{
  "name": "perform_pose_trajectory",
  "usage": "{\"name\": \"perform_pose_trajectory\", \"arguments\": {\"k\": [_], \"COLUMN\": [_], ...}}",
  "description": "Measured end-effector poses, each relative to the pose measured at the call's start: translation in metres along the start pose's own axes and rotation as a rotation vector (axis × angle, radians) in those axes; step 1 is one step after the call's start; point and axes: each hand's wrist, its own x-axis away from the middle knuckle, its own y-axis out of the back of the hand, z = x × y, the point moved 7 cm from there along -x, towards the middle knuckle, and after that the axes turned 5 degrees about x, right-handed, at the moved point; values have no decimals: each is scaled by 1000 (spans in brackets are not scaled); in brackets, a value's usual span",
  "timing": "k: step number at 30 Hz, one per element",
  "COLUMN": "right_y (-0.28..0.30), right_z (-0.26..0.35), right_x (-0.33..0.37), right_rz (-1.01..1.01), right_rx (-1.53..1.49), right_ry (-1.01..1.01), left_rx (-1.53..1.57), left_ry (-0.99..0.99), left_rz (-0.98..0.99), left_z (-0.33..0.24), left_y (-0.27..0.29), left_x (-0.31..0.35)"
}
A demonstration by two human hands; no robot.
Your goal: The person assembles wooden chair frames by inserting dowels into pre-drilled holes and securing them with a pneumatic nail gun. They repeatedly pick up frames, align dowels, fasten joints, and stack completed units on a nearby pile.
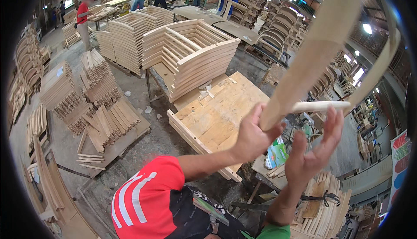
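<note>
Raised close in front of me is a pale wooden frame (299, 67), two long posts joined by a short round rung (319, 106); it looks like part of a chair. My left hand (254, 132) wraps around the lower end of the nearer post. My right hand (310, 156) is open below the rung, its fingers spread and pointing up, with no firm hold visible. Whether its fingertips touch the frame's far post I cannot tell. Beyond my left arm lies a plywood-topped workbench (217, 113) with a long wooden strip (202, 145) along its near-left edge.
Stacked curved wooden frames (200, 69) stand past the bench. Bundles of wooden slats (108, 126) lie at left. At right sit a green package (276, 154) and a pile of wooden pieces (321, 208). Several people work at the back, among many chair parts (282, 26).
</note>
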Motion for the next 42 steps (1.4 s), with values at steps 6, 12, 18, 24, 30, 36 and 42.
{"name": "perform_pose_trajectory", "arguments": {"k": [6, 12, 18, 24, 30, 36, 42], "right_y": [-25, 54, 63, 30, -36, -166, -311], "right_z": [-22, -104, -115, -116, -111, -80, -70], "right_x": [-7, 44, 89, 95, 77, 47, 28], "right_rz": [-191, -114, -87, -3, 49, -9, -14], "right_rx": [-517, -1055, -1608, -1695, -1721, -1676, -1056], "right_ry": [-566, -626, -639, -662, -614, -651, -916], "left_rx": [-145, -473, -853, -659, -620, -781, -944], "left_ry": [-494, -787, -410, -150, -223, -237, -216], "left_rz": [55, 532, 24, -22, -89, -176, -240], "left_z": [13, 58, 97, 105, 66, 5, -53], "left_y": [-37, 20, 124, 205, 252, 375, 469], "left_x": [53, 28, -70, -92, -122, -188, -273]}}
